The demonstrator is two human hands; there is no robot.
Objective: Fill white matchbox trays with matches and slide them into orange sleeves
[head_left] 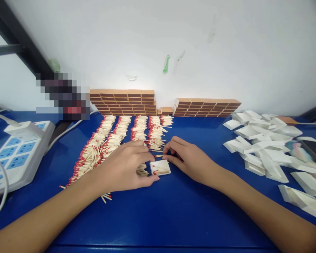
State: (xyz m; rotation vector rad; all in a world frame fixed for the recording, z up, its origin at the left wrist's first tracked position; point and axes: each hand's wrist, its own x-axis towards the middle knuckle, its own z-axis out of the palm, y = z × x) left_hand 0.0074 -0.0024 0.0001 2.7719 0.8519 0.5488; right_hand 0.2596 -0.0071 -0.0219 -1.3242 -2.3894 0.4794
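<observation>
A small white tray (162, 163) is lying on the blue desk (189, 218), between the person's two hands. On the near side of the tray, a broad bare stretch is running down to the desk's front edge. More open room is showing to the tray's right, past the right hand (189, 158), reaching as far as a heap of white trays (272, 160). To the tray's left, rows of loose matches (139, 128) are crowding the surface, and a power strip (35, 168) is sitting farther left. Well beyond the tray, a left stack of matchboxes (122, 102) and a right stack of matchboxes (206, 107) are standing against the wall (121, 35); any print on them is showing too small to read.

The tray is holding a few red-headed matches, with much of its white floor showing. Right of it, the heaped trays are lying jumbled and tilted.

Just beyond the tray, the right hand is pinching the bare ends of a few matches, their heads pointing left. At the tray's left, the left hand (123, 165) is curving with thumb and fingers spreading apart, matches showing in the gap; whether it is touching the tray, I cannot tell.
</observation>
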